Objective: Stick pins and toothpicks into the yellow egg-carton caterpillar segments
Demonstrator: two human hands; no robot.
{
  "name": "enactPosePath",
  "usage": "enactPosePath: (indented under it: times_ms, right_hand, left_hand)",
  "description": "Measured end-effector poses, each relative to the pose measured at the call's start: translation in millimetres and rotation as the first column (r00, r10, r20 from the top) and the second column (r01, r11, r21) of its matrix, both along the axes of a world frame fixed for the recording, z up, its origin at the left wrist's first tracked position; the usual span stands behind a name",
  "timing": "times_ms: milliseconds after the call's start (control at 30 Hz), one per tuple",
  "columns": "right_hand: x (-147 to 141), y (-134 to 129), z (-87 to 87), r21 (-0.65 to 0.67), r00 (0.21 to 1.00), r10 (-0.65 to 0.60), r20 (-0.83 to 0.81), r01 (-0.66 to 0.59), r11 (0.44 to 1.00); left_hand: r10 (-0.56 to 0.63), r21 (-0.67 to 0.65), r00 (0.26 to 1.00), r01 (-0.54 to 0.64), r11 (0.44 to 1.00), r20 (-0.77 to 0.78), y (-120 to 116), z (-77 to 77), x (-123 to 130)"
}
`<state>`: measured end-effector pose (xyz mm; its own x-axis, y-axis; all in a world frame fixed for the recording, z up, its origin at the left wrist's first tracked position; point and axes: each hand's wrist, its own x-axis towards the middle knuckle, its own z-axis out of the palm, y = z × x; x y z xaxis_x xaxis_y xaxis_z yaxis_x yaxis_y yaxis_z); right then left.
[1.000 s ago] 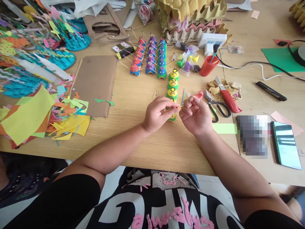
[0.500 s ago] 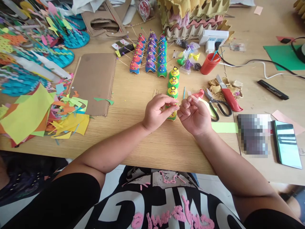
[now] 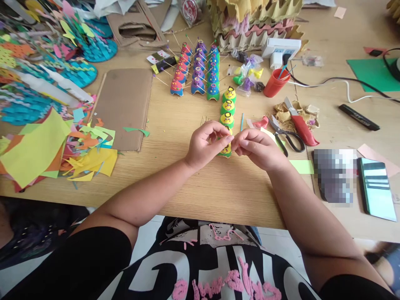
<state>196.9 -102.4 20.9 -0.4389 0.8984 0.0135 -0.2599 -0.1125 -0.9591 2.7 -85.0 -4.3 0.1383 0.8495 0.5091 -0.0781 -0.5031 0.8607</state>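
My left hand [image 3: 206,146] is closed in a pinch, its fingertips over the near end of a green and yellow egg-carton strip [image 3: 227,107] with smiling faces. Close beside it on the right, my right hand [image 3: 259,148] pinches too, the fingertips nearly meeting. What they hold is too small to make out. Behind my left hand lie several thin sticks [image 3: 204,121]. Farther back stand a red strip [image 3: 178,76], a purple strip [image 3: 198,74] and a blue-green strip [image 3: 213,73], with thin sticks poking out.
Scissors [image 3: 292,141], a red-handled knife [image 3: 301,125] and a red cup [image 3: 275,83] are right of the strips. A phone [image 3: 377,187] lies far right. Cardboard [image 3: 125,104] and paper scraps [image 3: 37,146] lie left. Egg cartons [image 3: 253,25] are stacked at the back.
My right hand has turned from palm up to knuckles up, its fingers now pinched together pointing left. My left hand has shifted slightly, with its fingers drawn closer together.
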Motion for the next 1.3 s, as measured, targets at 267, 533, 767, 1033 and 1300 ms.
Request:
enactPosePath:
  times_ms: [267, 533, 767, 1033, 1300]
  right_hand:
    - [-11.3, -2.7, -2.0, -0.153, 0.979, -0.058, -0.193, 0.028, 0.988]
    - [-8.8, -0.4, -2.1, -0.137, 0.973, -0.082, -0.214, 0.053, 0.989]
    - [-8.5, -0.2, -2.8, -0.121, 0.977, -0.074, -0.201, 0.05, 0.991]
    - [-7.2, -0.3, -3.5, -0.081, 0.973, -0.074, -0.217, 0.058, 0.995]
    - [-7.1, -1.3, -9.5, -0.02, 0.988, -0.05, -0.149, 0.047, 0.999]
  left_hand:
    - [-0.077, -0.09, 0.995, 0.084, 0.992, 0.07, 2.6, -5.9, -0.3]
    - [-0.02, 0.039, 1.0, 0.02, 0.999, -0.014, 3.0, 0.6, -2.1]
    - [-0.025, -0.007, 1.0, 0.025, 1.0, 0.001, 2.5, 0.0, -1.5]
    - [-0.048, -0.066, 0.999, 0.048, 0.997, -0.001, -0.1, 3.9, -5.2]
    - [0.011, -0.083, 0.999, -0.013, 0.996, -0.035, 0.3, 4.3, -2.4]
